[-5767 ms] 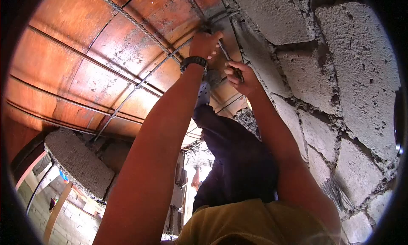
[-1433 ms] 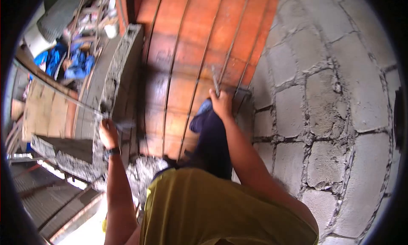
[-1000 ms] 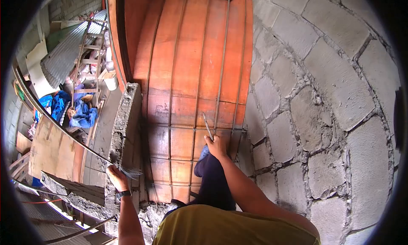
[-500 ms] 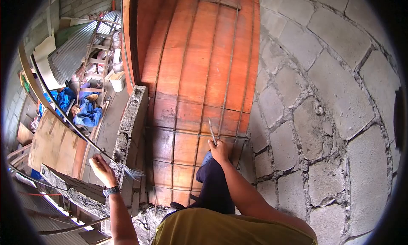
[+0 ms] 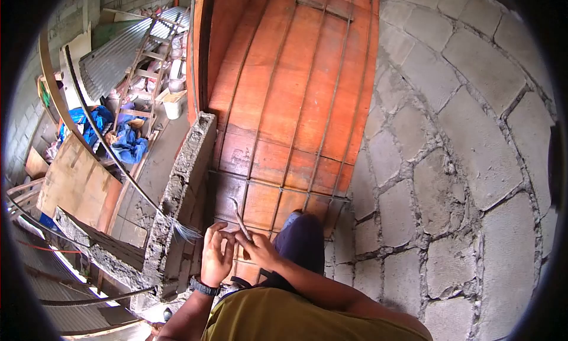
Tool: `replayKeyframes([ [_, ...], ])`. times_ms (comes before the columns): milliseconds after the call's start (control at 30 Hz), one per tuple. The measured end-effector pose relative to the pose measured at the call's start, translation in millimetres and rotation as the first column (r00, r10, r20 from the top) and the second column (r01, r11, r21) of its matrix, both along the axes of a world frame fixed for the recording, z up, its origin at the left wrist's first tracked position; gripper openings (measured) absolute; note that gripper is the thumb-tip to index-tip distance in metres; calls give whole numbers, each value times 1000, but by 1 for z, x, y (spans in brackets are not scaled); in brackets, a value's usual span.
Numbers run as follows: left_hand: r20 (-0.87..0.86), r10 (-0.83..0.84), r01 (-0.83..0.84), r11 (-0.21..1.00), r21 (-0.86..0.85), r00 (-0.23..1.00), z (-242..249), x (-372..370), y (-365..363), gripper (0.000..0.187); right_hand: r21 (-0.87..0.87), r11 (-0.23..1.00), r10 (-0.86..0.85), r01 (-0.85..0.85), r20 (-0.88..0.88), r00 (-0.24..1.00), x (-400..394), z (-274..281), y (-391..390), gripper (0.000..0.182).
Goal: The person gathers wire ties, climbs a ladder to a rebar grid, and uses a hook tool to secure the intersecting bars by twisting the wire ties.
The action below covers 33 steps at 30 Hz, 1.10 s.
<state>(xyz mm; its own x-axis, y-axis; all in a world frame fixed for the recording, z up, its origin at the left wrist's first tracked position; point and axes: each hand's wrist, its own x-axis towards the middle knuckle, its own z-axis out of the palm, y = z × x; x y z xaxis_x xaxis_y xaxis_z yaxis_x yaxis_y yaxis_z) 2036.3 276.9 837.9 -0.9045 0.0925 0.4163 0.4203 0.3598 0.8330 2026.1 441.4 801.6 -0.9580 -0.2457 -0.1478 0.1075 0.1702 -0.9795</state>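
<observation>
My right hand (image 5: 260, 250) is closed around a rebar tying hook (image 5: 240, 219), its thin, bent tip pointing up and away from me. Right beside it, my left hand (image 5: 216, 258) has curled fingers meeting those of the right; anything pinched in them is too small to make out. A dark watch (image 5: 204, 286) is on the left wrist. Below both hands runs a grid of steel rebar (image 5: 278, 187) over orange-stained plywood (image 5: 296, 116). A bundle of thin tie wires (image 5: 184, 229) sticks out by the block wall (image 5: 183, 163), left of my left hand.
A rough concrete block wall (image 5: 426, 181) rises along the right. Bent rebar (image 5: 112, 154) arcs across the left side. Beyond the low wall lie a wooden ladder (image 5: 142, 74), corrugated sheets (image 5: 112, 66), a white bucket (image 5: 173, 106), blue cloth (image 5: 129, 145) and a plywood board (image 5: 77, 184).
My left hand has moved right, away from beside the wire bundle. My right hand has come left and closer to my body with the hook, so the two hands now meet.
</observation>
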Motion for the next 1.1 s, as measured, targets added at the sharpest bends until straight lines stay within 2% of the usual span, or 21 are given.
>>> replayKeyframes([
  [100,145,-45,25,990,137,988,-21,5,6,9,-47,998,-40,38,-44,998,14,-4,-9,33],
  [133,214,-146,47,911,411,966,-21,8,11,12,-137,988,-80,75,-33,996,17,-1,-11,31],
  [167,248,-261,38,757,653,933,-23,10,15,17,-226,968,-121,114,-18,993,21,3,-13,30],
  [200,255,-319,138,828,544,913,-38,9,9,32,-226,963,-151,144,-12,988,23,7,-15,29],
  [233,405,-427,128,799,588,808,-54,14,8,43,-223,964,-151,144,-11,989,23,13,-15,29],
  [300,393,-517,226,777,587,760,-35,28,15,51,-115,985,-141,126,-131,981,24,21,-12,30],
  [367,383,-501,215,781,586,776,-56,35,22,54,-203,973,-119,106,-53,991,22,11,-8,31],
  [433,325,-514,230,749,621,794,-58,38,28,54,-325,942,-38,79,131,991,22,8,-6,31],
  [467,332,-485,202,760,617,809,-65,39,27,48,-325,942,-37,79,132,991,23,9,-7,31],
  [500,333,-484,201,761,617,810,-76,38,23,48,-239,968,-50,71,92,995,25,12,-8,28],
  [567,463,-487,252,840,480,740,-88,37,15,41,-61,996,-63,63,8,998,29,17,-9,24],
  [633,501,-442,245,878,412,744,-84,39,10,37,-132,991,-26,38,90,996,30,18,-5,21],
  [700,273,-321,283,944,169,907,-72,36,9,37,-41,999,-26,19,-154,988,28,17,-3,29],
  [767,258,-274,238,958,162,926,-61,41,10,37,-38,999,-15,9,-156,988,30,30,5,29],
  [833,250,-224,189,969,157,942,-63,44,10,37,278,960,85,-40,-153,984,33,54,15,30],
  [867,298,-202,181,979,99,933,-72,44,7,39,341,939,103,-50,-140,985,34,61,18,33],
  [900,350,-176,173,984,40,920,-74,47,3,41,402,915,100,-2,-222,970,36,59,23,34],
  [933,499,-232,218,972,87,835,-77,44,-3,43,395,916,21,66,-213,977,38,57,26,30],
  [967,524,-218,174,976,132,823,-78,46,-3,43,390,912,-53,128,-197,979,40,52,28,26],
  [1033,470,-150,172,985,-4,870,-62,49,0,42,262,927,-177,268,-323,930,39,15,37,21],
  [1100,438,-314,367,930,-39,843,-36,52,2,41,127,970,-175,205,-213,961,41,24,32,18],
])
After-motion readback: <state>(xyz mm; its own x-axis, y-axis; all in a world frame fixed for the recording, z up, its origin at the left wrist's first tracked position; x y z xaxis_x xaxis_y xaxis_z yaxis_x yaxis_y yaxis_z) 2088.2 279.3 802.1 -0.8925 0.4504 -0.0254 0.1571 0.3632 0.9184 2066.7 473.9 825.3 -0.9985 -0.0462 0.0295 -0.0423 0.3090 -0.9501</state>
